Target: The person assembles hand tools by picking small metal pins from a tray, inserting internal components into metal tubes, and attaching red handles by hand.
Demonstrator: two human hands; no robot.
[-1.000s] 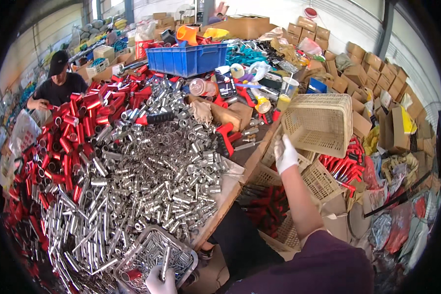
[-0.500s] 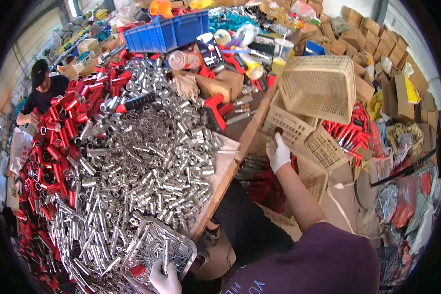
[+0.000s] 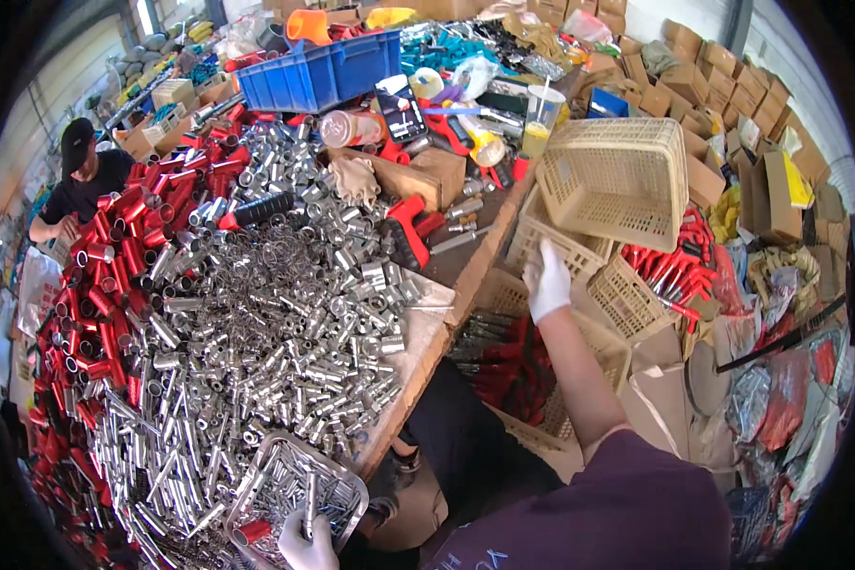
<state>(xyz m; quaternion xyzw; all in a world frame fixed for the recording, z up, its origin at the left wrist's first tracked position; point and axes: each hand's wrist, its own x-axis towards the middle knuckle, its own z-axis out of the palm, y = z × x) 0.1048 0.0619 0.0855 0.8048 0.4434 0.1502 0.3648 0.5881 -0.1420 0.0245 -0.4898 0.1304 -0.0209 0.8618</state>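
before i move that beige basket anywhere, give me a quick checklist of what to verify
1. Right hand on the tilted beige basket: ok, gloved fingers at its lower edge.
2. Basket empty: cannot tell, only its underside shows.
3. Left hand steadying the metal mesh tray: ok, at its near rim.
4. Tray contents settled: ok, metal tubes lie inside.
5. Stacked beige baskets below stable: cannot tell.
6. Other person out of the way: ok, at the table's far left.

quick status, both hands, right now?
Left hand: closed on the rim of the metal tray of silver tubes.
Right hand: gripping the tilted beige plastic basket.
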